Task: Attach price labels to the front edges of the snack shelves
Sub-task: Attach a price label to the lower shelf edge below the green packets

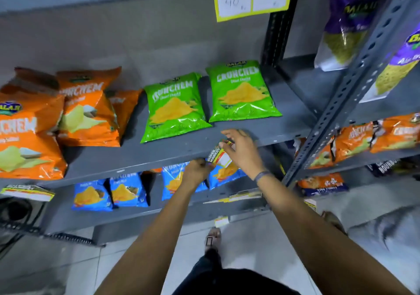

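A price label [221,157] is held at the shelf edge [136,167], gripped by the left hand [197,168] and pinched by the right hand [242,152].

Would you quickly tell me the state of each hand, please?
Left hand: closed, pinching the price label by its lower corner.
Right hand: pinching the same label's top.

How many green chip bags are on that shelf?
2. One glossy green chip bag lies mid-shelf; the second green bag lies right beside it, nearer the dark upright post. None seems hidden.
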Demonstrator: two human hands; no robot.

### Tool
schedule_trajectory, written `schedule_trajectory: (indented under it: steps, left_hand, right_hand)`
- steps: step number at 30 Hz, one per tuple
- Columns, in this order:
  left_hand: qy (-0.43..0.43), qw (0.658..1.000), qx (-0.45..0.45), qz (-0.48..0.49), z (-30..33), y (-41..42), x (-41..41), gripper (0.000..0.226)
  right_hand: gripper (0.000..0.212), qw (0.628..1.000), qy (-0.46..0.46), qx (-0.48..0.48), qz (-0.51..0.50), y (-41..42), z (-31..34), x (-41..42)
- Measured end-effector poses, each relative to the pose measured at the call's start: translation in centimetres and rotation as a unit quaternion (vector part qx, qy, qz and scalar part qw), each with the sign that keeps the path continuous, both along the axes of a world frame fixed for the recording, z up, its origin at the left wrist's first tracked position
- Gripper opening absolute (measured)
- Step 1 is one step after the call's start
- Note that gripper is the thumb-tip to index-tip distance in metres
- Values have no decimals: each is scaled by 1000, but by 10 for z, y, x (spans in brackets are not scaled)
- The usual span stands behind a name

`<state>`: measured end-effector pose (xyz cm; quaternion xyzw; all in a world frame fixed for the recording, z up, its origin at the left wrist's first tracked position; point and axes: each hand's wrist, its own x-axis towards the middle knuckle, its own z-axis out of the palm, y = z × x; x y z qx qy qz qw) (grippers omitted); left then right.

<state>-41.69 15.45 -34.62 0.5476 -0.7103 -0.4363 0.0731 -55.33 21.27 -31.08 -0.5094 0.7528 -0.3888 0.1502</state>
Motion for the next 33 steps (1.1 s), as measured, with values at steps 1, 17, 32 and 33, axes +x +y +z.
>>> schedule_trajectory:
  steps: [1, 17, 32, 33]
  left_hand:
    - [9, 1000, 4, -3, -2, -2, -1, 29]
    - [23, 986, -132, -100, 16, -9, 11, 38]
    - [-289, 878, -315, -216, 9, -16, 3, 34]
    - [-289, 878, -318, -210, 9, -16, 3, 33]
  right_hand:
    - [30, 1000, 11, 10, 8, -4, -3, 1]
    - [10, 999, 21, 30, 4, -13, -11, -20]
    - [28, 928, 359, 100, 23, -1, -26, -14]
    - [29, 932, 350, 95, 22, -1, -26, -13]
